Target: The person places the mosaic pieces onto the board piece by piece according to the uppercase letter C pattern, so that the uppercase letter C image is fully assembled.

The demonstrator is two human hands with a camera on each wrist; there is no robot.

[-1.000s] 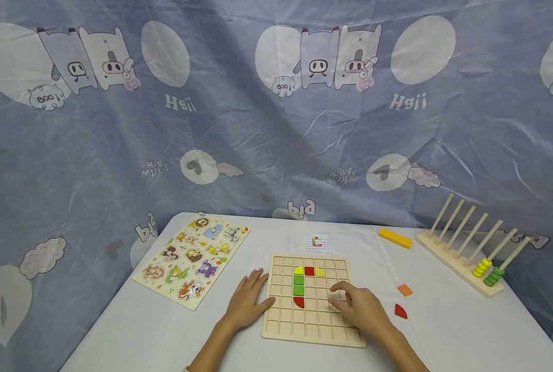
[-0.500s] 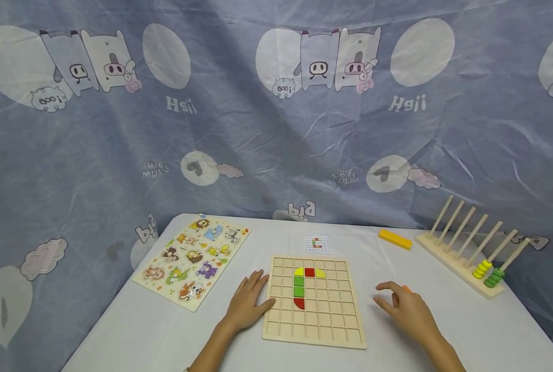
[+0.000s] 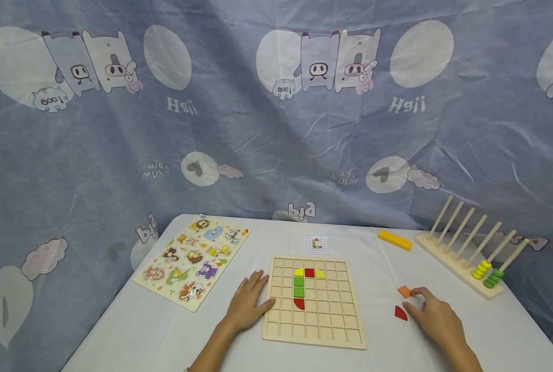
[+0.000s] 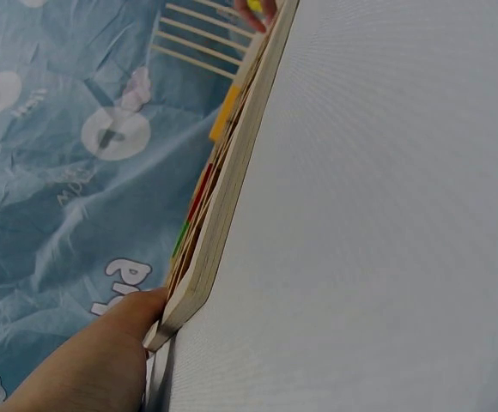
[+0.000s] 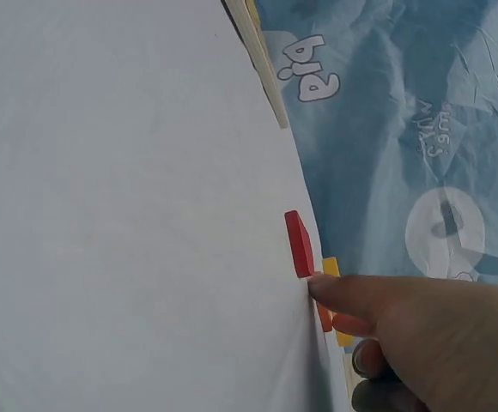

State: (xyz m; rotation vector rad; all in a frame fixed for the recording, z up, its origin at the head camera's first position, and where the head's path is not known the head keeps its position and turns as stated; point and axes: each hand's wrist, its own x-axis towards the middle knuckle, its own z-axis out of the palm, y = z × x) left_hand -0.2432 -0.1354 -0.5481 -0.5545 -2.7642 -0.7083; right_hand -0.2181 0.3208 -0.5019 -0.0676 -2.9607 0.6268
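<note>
A wooden grid board [image 3: 313, 330] lies in front of me, carrying yellow, red and green tiles [image 3: 300, 287] in a hooked shape. My left hand [image 3: 250, 299] rests flat on the table, its fingers straight against the board's left edge [image 4: 223, 206]. My right hand [image 3: 432, 315] is right of the board with its fingers curled. Its index tip touches the orange square [image 3: 404, 291] and its thumb sits just below it, against the red quarter-round piece [image 3: 400, 313]. In the right wrist view the thumb [image 5: 352, 292] meets the end of the red piece [image 5: 299, 245], and the orange square [image 5: 324, 319] shows under it.
An animal peg puzzle [image 3: 193, 261] lies at the left. A small pattern card [image 3: 317, 244] sits behind the board. A yellow bar [image 3: 395, 239] and a wooden peg rack [image 3: 462, 243] with yellow and green rings [image 3: 488, 273] stand at the right. A patterned blue cloth hangs behind.
My right hand left the board's lower right and moved right to the loose orange and red pieces, where its fingers curled down. My left hand has stayed put.
</note>
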